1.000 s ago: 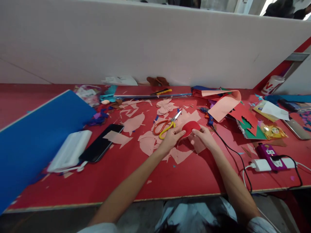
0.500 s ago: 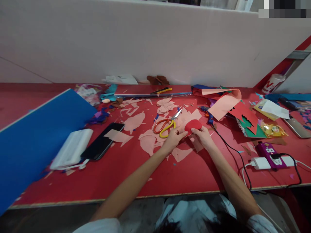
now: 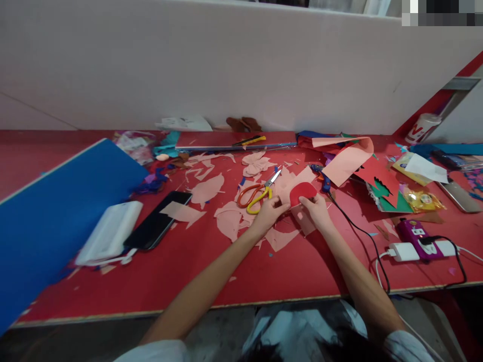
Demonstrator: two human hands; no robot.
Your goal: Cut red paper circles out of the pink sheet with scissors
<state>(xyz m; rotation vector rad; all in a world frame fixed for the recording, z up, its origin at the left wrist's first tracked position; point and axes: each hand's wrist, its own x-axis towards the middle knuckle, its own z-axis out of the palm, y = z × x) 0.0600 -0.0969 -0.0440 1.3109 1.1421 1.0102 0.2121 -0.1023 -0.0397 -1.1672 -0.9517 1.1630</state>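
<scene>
Both my hands work low over the middle of the red table [image 3: 181,286]. My right hand [image 3: 316,211] pinches a rounded red foam piece [image 3: 302,193] at its lower edge. That piece lies against a peach foam sheet [image 3: 290,185], and my left hand [image 3: 269,213] holds the sheet's lower part. Just left of my left hand rest orange-and-yellow-handled scissors [image 3: 255,197], blades open. A blue-handled glue gun [image 3: 323,182] sits close beyond my right hand, its black cord [image 3: 358,230] trailing toward the front right.
Peach foam scraps [image 3: 228,223] litter the tabletop. At left are a large blue board [image 3: 56,211], a white box [image 3: 110,234] and a black smartphone [image 3: 156,221]. A purple power strip [image 3: 417,239] sits at right, and a white partition [image 3: 226,65] stands behind.
The red piece has gone from a curved shape held between my hands to lying flatter against the peach sheet. My right hand has shifted slightly right and my left hand has shifted slightly left.
</scene>
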